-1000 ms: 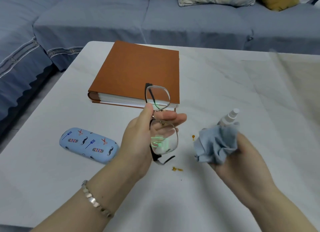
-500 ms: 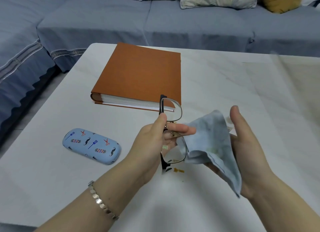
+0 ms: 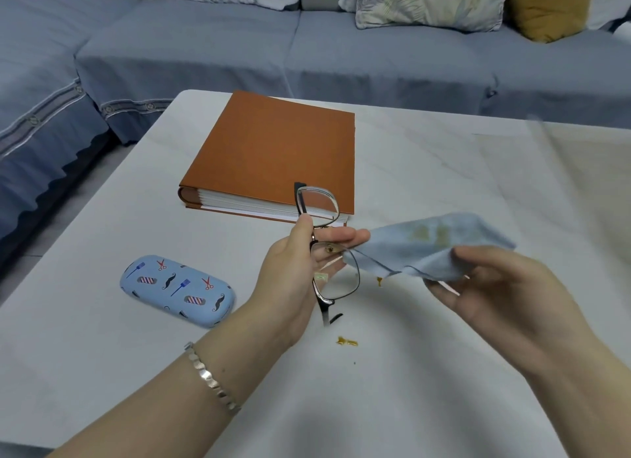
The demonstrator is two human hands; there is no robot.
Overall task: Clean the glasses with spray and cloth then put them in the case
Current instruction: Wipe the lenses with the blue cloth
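Observation:
My left hand (image 3: 292,273) pinches the dark-framed glasses (image 3: 336,280) at the bridge and holds them on end above the table, one lens over the other. My right hand (image 3: 505,293) grips a light blue cloth (image 3: 426,249), spread out to the right of the glasses. The cloth's left corner touches the lower lens. A light blue glasses case (image 3: 177,290) printed with moustaches and scissors lies shut on the table, left of my left hand. The spray bottle is hidden from view.
A thick orange-brown album (image 3: 276,153) lies on the white table (image 3: 102,348) behind the glasses. Small yellow scraps (image 3: 346,341) lie under my hands. A blue-covered sofa (image 3: 341,51) with cushions runs along the far and left sides.
My right hand has opened the crumpled cloth out flat and brought it against the lower lens. The spray bottle seen behind the cloth a second ago is now hidden.

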